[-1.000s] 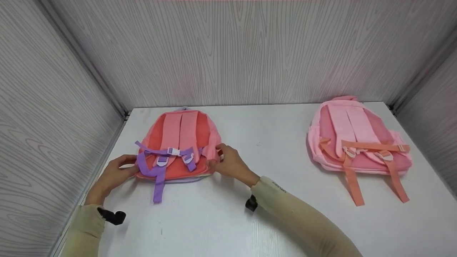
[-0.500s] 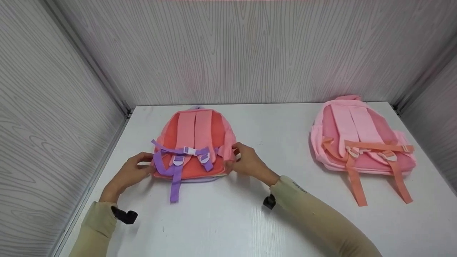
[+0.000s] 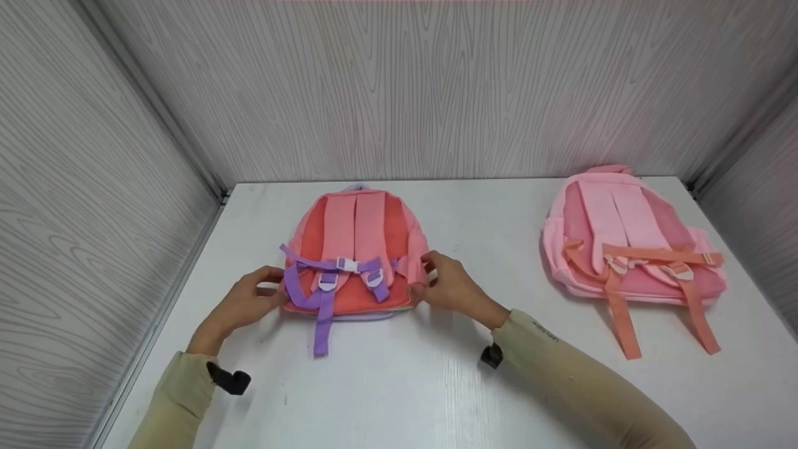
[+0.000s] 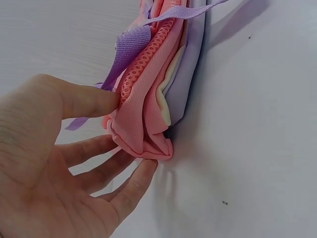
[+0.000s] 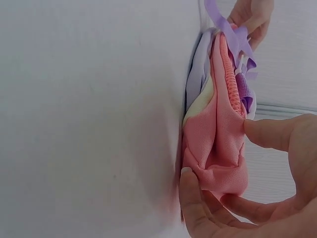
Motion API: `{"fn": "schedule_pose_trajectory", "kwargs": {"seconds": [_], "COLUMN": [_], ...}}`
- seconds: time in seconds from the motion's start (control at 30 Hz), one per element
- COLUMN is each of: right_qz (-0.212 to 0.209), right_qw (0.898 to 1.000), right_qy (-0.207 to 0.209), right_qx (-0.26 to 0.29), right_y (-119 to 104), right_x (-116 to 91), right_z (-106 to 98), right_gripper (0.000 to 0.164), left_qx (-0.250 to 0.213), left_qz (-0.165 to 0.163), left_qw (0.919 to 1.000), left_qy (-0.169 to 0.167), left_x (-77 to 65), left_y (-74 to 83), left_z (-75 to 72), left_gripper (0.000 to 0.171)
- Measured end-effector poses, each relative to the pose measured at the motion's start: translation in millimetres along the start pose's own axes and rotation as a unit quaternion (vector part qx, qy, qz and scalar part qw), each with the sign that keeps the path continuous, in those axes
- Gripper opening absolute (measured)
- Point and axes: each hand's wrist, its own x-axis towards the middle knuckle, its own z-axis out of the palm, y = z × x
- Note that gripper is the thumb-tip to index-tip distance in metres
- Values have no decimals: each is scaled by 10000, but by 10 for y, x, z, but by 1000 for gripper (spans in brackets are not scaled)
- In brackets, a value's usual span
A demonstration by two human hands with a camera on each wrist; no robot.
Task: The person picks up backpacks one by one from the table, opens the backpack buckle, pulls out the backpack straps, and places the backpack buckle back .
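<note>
A small coral-and-pink backpack [image 3: 397, 237] lies on the table with its strap side up, its purple straps [image 3: 324, 312] and white buckle [image 3: 347, 265] across the lower half. At its left lower corner, my left hand [image 3: 252, 299] grips the side between thumb and fingers; the left wrist view shows the thumb [image 4: 91, 101] on the top edge and fingers beneath the corner. My right hand [image 3: 458, 287] pinches the opposite side, thumb [image 5: 270, 133] above and fingertips [image 5: 190, 191] below in the right wrist view. The backpack's front is hidden underneath.
A second, light pink backpack [image 3: 623, 218] with orange straps [image 3: 623, 324] lies strap side up at the right of the white table [image 3: 374, 393]. Grey wood-grain panels [image 3: 399, 87] close off the back and both sides.
Both hands have slid the coral backpack to the right along the table, quickly at first and less in the last half second. The light pink backpack stays in its place.
</note>
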Motion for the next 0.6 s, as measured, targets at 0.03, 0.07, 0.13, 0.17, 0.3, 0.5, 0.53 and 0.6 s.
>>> {"fn": "schedule_pose_trajectory", "kwargs": {"seconds": [0.03, 0.07, 0.13, 0.17, 0.3, 0.5, 0.53, 0.6], "right_qz": [17, 43, 108, 143, 152, -87, -102, -126], "right_qw": [10000, 10000, 9999, 9999, 9999, 9999, 9998, 9997], "right_qy": [3, 9, 15, 14, 14, 54, 73, 109], "right_qx": [-6, -12, -24, -37, 23, 101, 120, 157], "right_y": [12, 23, 45, 54, 122, 280, 308, 360], "right_x": [-13, -25, -50, -62, -116, -233, -255, -298], "right_z": [-11, -20, -39, -51, -109, -261, -291, -350], "right_gripper": [56, 56, 56, 57, 56, 56, 56, 55], "left_qx": [12, 34, 43, 36, 14, -69, -90, -127], "left_qz": [0, 7, 56, 74, 197, 345, 345, 351], "left_qw": [10000, 10000, 10000, 10000, 9998, 9994, 9993, 9993], "left_qy": [-11, -22, -34, -36, -46, -72, -70, -80], "left_x": [5, 10, 20, 25, 38, 80, 92, 111], "left_y": [7, 14, 32, 39, 74, 146, 161, 198], "left_z": [16, 32, 61, 77, 145, 287, 318, 377], "left_gripper": [54, 53, 53, 53, 53, 51, 51, 51]}}
